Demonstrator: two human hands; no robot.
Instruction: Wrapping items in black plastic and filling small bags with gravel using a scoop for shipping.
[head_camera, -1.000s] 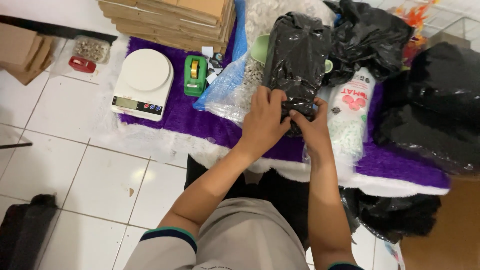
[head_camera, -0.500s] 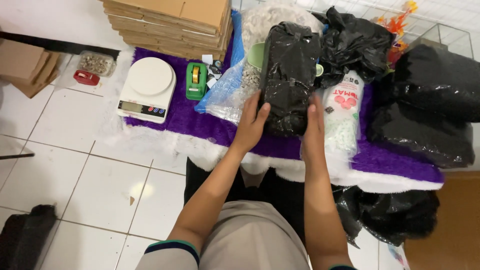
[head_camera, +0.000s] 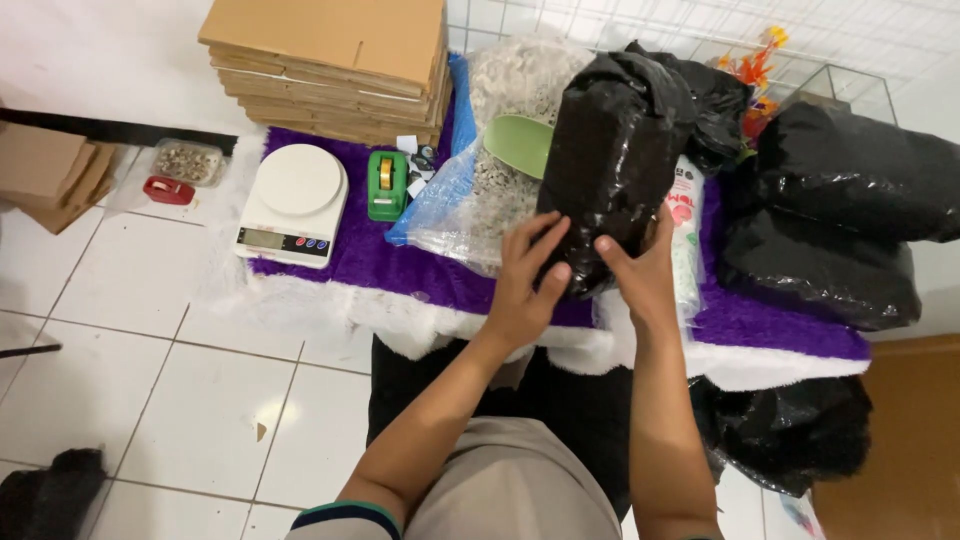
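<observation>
A: In the head view, what do the hands hold?

B: Both sit just right of centre on a black bag (head_camera: 610, 170), packed full and standing upright on the purple mat (head_camera: 330, 265). The left hand (head_camera: 525, 290) lies with its fingers spread on the bag's lower front. The right hand (head_camera: 640, 275) presses the lower right side. Each grip is wide, flat against the plastic, holding the bag between them.

A: What is around it?

B: Left of it, touching, a clear bag (head_camera: 480, 200) of pale bits with a green scoop (head_camera: 520, 143) on top. Further left, a green tape dispenser (head_camera: 385, 185), then a white scale (head_camera: 293, 203). Flat cartons (head_camera: 335, 60) are stacked at upper left. More black bags (head_camera: 840, 220) are heaped at the right.
</observation>
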